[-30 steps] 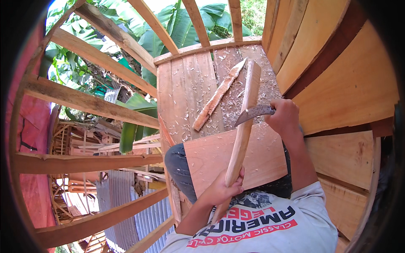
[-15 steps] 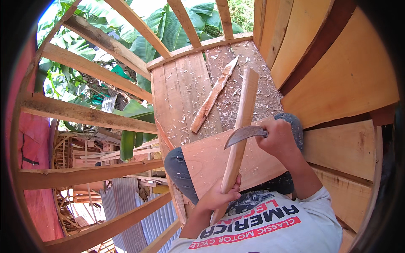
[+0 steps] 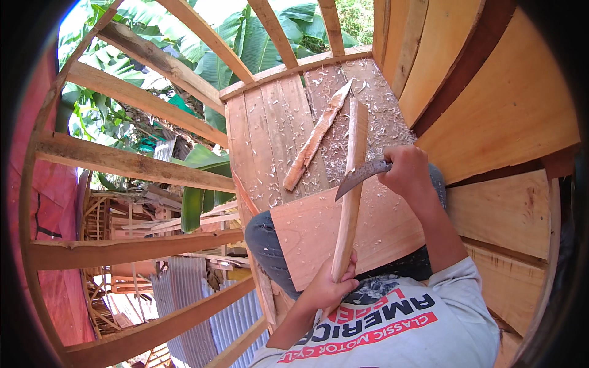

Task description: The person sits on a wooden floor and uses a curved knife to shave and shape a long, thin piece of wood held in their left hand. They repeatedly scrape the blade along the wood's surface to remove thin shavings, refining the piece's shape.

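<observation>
My left hand (image 3: 331, 284) is closed round the lower end of a long piece of wood (image 3: 350, 211), which slants up and away from me. The fist of my right hand (image 3: 405, 170) grips the handle of a knife with a curved, dark blade (image 3: 362, 176). That blade lies across the middle of the wood, its tip just past the left edge. Beneath both, a flat wooden board (image 3: 294, 230) rests over my lap. The knife's handle is hidden in my fingers.
Farther off, a rough wooden strip with a pointed end (image 3: 319, 135) lies on the plank floor (image 3: 257, 135) among many curled shavings. Wooden rails (image 3: 135, 168) stand at the left, with banana leaves and corrugated metal sheets (image 3: 184, 306) beyond. A plank wall (image 3: 503, 110) rises on the right.
My right hand has moved a little up and away, and the knife now slants with its tip lower. The piece of wood has turned slightly in my left hand.
</observation>
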Demonstrator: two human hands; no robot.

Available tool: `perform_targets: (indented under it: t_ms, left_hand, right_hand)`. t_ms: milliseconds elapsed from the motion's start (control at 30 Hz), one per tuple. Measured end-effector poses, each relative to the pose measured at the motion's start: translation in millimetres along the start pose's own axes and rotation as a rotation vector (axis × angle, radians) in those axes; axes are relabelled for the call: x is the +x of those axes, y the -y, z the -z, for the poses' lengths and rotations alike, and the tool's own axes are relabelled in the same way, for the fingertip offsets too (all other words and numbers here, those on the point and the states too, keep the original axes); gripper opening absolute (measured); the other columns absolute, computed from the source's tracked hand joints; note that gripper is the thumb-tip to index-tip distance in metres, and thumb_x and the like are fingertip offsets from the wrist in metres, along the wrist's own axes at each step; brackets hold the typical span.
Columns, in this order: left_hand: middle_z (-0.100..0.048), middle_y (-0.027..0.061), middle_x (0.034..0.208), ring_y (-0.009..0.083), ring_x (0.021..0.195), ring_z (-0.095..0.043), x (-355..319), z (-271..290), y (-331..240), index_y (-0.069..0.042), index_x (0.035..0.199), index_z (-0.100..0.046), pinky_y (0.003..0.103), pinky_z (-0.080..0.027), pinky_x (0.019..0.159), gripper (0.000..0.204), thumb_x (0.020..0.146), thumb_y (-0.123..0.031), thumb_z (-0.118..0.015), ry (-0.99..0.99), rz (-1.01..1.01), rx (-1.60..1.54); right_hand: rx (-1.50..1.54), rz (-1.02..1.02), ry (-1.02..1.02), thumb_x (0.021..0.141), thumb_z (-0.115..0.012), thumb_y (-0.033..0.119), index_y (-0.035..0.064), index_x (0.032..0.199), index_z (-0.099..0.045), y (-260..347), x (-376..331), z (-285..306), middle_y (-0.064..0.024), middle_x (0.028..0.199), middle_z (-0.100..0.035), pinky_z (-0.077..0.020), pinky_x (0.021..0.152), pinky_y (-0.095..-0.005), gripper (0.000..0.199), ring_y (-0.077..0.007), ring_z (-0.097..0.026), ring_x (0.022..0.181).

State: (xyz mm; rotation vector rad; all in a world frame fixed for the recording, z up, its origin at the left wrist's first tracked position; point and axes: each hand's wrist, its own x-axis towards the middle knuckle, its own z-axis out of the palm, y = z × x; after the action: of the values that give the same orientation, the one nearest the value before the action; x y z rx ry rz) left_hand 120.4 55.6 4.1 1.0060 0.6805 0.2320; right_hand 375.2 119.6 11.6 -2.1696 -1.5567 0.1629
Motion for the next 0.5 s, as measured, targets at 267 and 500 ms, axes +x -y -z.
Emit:
perform_targets:
  t_ms: [267, 500]
  left_hand:
    - [-0.035, -0.0043, 0.069, 0.0058, 0.064, -0.039, 1.8, -0.7, 1.7, -0.003, 0.107, -0.040, 0.021, -0.034, 0.059, 0.043, 0.070, 0.007, -0.059, -0.075, 0.072, -0.131]
    - [-0.035, -0.0041, 0.070, 0.0052, 0.062, -0.036, -13.8, 7.2, 10.7, -0.005, 0.107, -0.041, 0.021, -0.034, 0.056, 0.043, 0.071, 0.003, -0.064, -0.132, 0.017, -0.020]
  right_hand:
    - [0.022, -0.134, 0.008, 0.064, -0.062, 0.018, 0.0060, 0.067, -0.066, -8.5, 14.9, -15.5, -0.0159, 0.068, -0.063, -0.0507, 0.065, -0.0412, 0.013, -0.0333, -0.064, 0.070]
    - [0.158, -0.371, -0.067, 0.075, -0.055, 0.021, -0.0041, 0.063, -0.057, -58.5, 25.7, 16.3, -0.0220, 0.057, -0.055, -0.0469, 0.057, -0.0415, 0.028, -0.0375, -0.060, 0.059]
